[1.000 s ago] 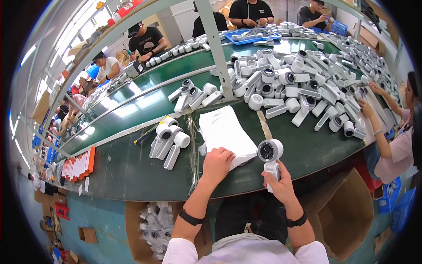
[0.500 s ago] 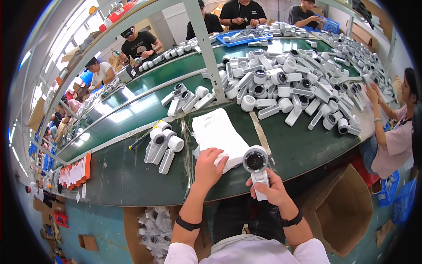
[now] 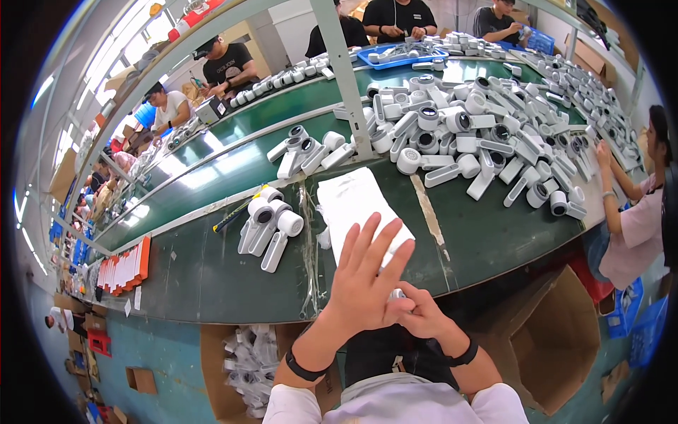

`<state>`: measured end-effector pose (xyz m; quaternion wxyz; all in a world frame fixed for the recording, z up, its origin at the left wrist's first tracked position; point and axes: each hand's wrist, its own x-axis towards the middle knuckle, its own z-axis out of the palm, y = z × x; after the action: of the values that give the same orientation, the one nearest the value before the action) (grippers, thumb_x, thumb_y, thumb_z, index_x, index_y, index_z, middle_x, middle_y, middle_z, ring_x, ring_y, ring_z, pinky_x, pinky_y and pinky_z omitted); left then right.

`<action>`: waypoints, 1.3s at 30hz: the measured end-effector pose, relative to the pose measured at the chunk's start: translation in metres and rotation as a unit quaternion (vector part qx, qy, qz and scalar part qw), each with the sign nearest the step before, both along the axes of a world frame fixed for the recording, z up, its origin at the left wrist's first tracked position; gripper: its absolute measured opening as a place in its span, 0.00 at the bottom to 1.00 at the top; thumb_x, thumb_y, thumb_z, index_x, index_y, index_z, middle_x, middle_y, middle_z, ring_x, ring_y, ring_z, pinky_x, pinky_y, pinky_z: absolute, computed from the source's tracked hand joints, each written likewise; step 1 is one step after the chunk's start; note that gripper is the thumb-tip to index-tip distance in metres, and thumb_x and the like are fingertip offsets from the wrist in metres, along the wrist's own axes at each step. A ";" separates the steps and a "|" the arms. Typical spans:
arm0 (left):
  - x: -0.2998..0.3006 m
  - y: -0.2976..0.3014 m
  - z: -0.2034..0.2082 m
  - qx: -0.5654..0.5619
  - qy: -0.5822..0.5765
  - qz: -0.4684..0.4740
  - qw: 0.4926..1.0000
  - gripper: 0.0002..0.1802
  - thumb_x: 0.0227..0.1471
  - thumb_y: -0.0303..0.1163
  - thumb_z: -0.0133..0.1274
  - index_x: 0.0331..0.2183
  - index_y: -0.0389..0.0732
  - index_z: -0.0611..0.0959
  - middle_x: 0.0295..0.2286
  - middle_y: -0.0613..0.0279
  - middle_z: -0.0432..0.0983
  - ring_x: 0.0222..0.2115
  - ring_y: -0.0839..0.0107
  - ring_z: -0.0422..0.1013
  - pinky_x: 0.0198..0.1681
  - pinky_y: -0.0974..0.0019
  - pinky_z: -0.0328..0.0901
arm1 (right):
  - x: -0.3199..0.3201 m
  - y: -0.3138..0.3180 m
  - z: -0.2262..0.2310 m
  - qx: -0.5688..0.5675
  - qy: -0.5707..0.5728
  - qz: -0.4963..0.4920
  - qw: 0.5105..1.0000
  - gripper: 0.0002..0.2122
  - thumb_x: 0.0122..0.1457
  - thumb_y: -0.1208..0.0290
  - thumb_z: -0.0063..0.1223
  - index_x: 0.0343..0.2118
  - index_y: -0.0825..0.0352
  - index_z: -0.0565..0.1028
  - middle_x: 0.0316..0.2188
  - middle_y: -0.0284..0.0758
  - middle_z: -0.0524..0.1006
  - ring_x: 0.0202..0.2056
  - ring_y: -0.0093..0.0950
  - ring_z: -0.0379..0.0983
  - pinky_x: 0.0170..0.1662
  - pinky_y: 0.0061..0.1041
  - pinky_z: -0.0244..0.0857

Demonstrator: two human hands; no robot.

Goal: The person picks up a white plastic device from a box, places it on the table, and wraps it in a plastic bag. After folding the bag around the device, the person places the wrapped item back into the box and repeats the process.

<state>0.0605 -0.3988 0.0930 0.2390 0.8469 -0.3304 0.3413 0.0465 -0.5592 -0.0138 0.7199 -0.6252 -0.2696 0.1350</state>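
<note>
My left hand (image 3: 367, 279) is spread flat and released above my right hand (image 3: 424, 318), whose grip is clenched on a mostly hidden white part (image 3: 397, 294) at the near edge of the green bench (image 3: 212, 261). White sheets (image 3: 357, 205) lie ahead; cardboard boxes (image 3: 558, 339) stand below.

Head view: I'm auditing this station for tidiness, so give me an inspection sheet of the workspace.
Surface: green bench, worn tape strip.
Job's things: small white part between both hands, mostly hidden; white sheet stack just ahead.
Clutter: four white handheld units to the left; large heap beyond.
Grips: left hand spread open over the part; right hand closed around it.
Cables: nothing seen.
Surroundings: cardboard boxes below the bench; other people along the line.
</note>
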 end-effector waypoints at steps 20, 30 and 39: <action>-0.006 0.015 0.010 -0.158 0.015 -0.108 0.981 0.40 0.61 0.59 0.28 0.52 0.30 0.72 0.53 0.39 0.63 0.56 0.39 0.58 0.56 0.44 0.55 | 0.001 -0.004 0.013 0.130 0.191 0.106 0.967 0.16 0.55 0.80 0.51 0.48 0.69 0.69 0.37 0.37 0.77 0.27 0.21 0.72 0.31 0.21 0.67; -0.058 -0.032 0.103 -0.651 -0.343 -0.061 0.675 0.42 0.60 0.63 0.18 0.58 0.41 0.67 0.58 0.41 0.54 0.59 0.35 0.48 0.62 0.37 0.42 | -0.017 0.024 0.077 0.145 -0.087 0.279 0.945 0.18 0.56 0.70 0.54 0.48 0.73 0.68 0.33 0.45 0.76 0.31 0.41 0.74 0.34 0.31 0.66; -0.082 0.033 0.050 -0.190 -0.188 -0.096 0.959 0.44 0.61 0.60 0.13 0.56 0.38 0.69 0.57 0.37 0.56 0.57 0.33 0.54 0.58 0.35 0.52 | -0.021 0.025 0.071 0.142 -0.061 0.262 0.953 0.21 0.54 0.72 0.51 0.51 0.71 0.65 0.28 0.43 0.76 0.28 0.38 0.73 0.32 0.30 0.66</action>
<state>-0.0212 -0.3658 0.1433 0.3610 0.6707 -0.3785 0.5260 0.0256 -0.5341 0.0574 0.7228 -0.4306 -0.4839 0.2407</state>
